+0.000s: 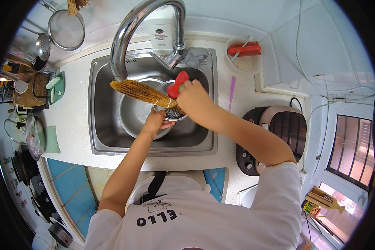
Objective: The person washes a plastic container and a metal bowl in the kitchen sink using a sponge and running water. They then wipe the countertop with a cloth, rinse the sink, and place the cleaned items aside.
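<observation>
My left hand [155, 122] grips the near-left rim of a small metal bowl [166, 83], tilted over the sink. In the bowl lies a dark steel wool scourer [174, 113]. A straw pot brush [140, 91], bound with pale ties, rests across the bowl, bristles pointing left. My right hand [192, 95] is at the bowl's right side, fingers closed on a red cleaning tool [177, 84] with a bit of green at the fingertips; its exact kind cannot be told. Below, a larger metal basin [128, 114] stands in the stainless steel sink [104, 131].
The chrome faucet [120, 53] arches over the sink. A grey cloth [196, 57] lies beside its base. To the right are a tub [247, 65] holding a red brush [243, 49], a purple stick [232, 92] and a dark appliance [272, 137]. A glass lid [35, 136] stands left.
</observation>
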A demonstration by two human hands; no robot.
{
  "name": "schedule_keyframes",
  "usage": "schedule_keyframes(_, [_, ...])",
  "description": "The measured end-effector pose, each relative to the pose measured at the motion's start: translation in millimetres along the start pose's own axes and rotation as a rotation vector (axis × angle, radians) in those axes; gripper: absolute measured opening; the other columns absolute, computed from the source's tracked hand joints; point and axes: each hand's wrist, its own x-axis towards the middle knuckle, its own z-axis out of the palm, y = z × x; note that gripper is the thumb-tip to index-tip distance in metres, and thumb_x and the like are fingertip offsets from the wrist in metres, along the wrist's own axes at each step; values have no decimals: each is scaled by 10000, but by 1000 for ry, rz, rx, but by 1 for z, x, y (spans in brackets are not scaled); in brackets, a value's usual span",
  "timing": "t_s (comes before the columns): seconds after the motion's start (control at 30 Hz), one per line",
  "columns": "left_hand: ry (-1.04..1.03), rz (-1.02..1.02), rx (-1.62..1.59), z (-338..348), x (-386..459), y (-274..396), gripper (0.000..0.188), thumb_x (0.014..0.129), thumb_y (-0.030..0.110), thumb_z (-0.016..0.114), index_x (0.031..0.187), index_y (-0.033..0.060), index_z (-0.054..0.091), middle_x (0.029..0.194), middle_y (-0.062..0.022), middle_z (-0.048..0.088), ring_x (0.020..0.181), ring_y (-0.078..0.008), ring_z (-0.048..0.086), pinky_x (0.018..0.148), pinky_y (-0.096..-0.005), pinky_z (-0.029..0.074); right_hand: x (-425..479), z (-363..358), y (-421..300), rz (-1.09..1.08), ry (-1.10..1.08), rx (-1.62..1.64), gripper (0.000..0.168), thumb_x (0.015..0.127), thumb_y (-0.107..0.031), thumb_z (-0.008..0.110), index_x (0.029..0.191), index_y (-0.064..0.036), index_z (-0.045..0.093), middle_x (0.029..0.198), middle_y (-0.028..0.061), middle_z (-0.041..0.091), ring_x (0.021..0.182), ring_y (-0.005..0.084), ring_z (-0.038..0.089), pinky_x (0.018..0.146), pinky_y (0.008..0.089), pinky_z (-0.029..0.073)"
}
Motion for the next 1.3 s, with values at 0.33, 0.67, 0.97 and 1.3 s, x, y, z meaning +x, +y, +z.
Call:
schedule_keyframes(0.33, [54,91,-45,-12,5,-9,387,762,77,359,1140,56,281,880,-129,555,610,-215,599,476,-236,499,-13,30,-29,-166,408,373,174,567,-137,541,701,-43,600,711,41,565,790,173,472,648,288,369])
schedule_keyframes(0.67, [32,24,72,-34,-7,-17,329,788,116,334,1088,-17,360,887,-151,564,699,-227,601,571,-244,504,-126,97,114,1389,911,1533,105,722,-71,519,808,-19,551,718,42,568,588,100,517,493,191,386])
schedule_keyframes(0.97, [19,-1,-58,-30,-2,-14,318,745,72,350,1046,-31,366,867,-154,562,652,-235,603,530,-236,510,-104,126,77,927,-327,369,393,608,-203,643,865,46,483,773,208,557,771,337,550,627,404,447])
schedule_keyframes(1.3, [40,42,18,-26,6,-5,526,771,68,384,1235,85,137,937,-138,516,680,-200,584,565,-266,509,-126,67,55,1030,-5,482,204,618,-81,534,820,-54,526,650,112,548,611,267,552,542,365,429])
